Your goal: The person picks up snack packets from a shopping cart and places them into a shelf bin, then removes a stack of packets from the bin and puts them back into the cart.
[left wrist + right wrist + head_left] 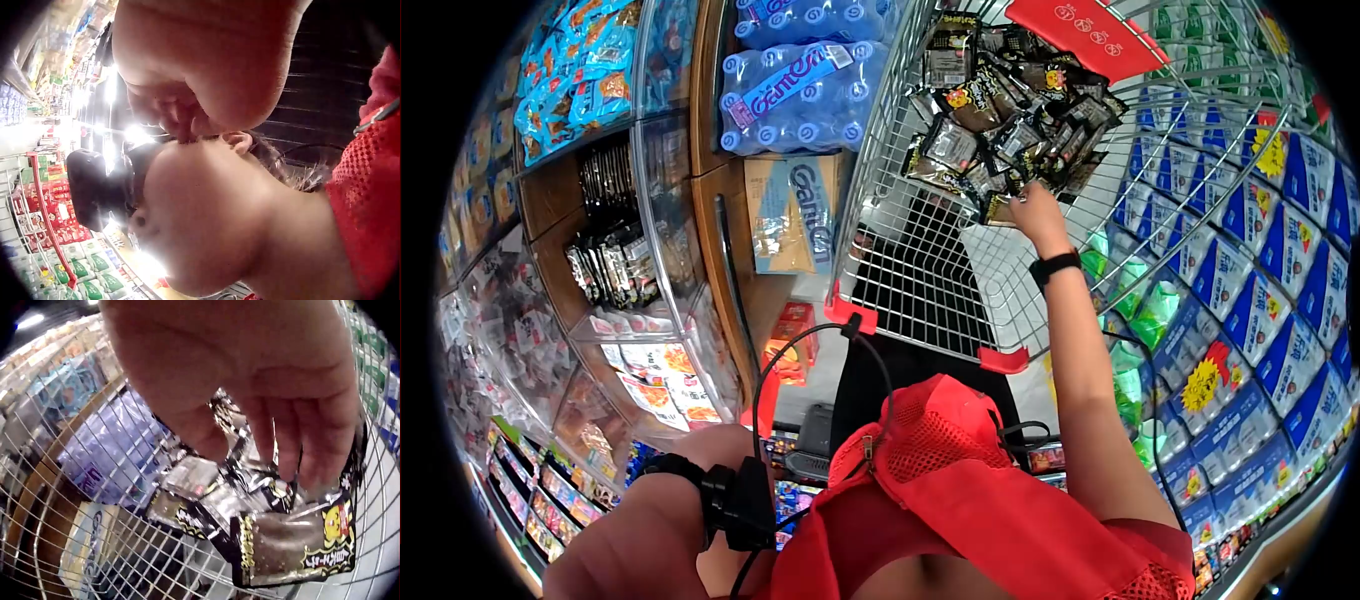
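Black-and-clear snack packets (985, 110) lie piled in the metal shopping cart (920, 290). At the pile's near edge, my right hand (1037, 215) has its fingers bent round a packet. The right wrist view shows this hand (250, 375) from above, with packets (290, 547) between and below the thumb and fingers; a yellow cartoon figure is printed on the front one. My left hand (206, 62) is raised beside the head, its fingertips at the cheek near the ear. Whether it grips anything there is hidden. Only the left arm shows in the head view.
Wrapped bottle packs (800, 95) and a carton (792, 215) stand left of the cart. Farther left are clear-fronted snack bins (615, 265). Blue-and-white packages (1260, 260) are stacked along the right side. The cart's wire walls surround the right hand.
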Action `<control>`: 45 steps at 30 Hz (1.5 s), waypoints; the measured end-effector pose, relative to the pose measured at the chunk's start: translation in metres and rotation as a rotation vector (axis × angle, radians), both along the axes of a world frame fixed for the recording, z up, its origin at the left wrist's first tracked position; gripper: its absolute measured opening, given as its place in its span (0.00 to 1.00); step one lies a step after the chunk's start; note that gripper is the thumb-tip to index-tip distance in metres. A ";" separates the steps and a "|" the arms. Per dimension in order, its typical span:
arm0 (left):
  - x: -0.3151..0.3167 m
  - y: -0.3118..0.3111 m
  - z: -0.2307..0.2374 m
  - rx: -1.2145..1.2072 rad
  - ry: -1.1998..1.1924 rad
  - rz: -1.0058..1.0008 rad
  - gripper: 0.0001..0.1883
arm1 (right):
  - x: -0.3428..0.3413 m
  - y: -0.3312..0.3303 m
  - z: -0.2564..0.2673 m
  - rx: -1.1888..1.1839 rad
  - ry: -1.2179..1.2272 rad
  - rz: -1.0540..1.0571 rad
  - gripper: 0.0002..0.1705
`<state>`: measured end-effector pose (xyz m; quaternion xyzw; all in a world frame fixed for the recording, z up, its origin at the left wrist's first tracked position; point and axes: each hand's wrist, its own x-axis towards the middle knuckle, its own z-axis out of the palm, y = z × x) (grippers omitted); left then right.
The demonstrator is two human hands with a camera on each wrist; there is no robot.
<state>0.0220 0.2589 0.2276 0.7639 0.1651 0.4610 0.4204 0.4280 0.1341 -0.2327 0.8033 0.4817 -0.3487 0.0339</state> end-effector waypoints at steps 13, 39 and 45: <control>0.015 -0.006 -0.021 -0.175 -0.124 -0.114 0.15 | 0.015 0.078 -0.053 0.200 -0.376 0.456 0.47; 0.077 -0.140 -0.317 -1.771 -0.843 0.040 0.38 | -0.108 -0.003 -0.025 0.075 -0.197 0.444 0.33; 0.058 -0.162 -0.306 -1.976 -1.098 -0.258 0.45 | -0.087 0.020 -0.074 -0.083 -0.336 0.418 0.26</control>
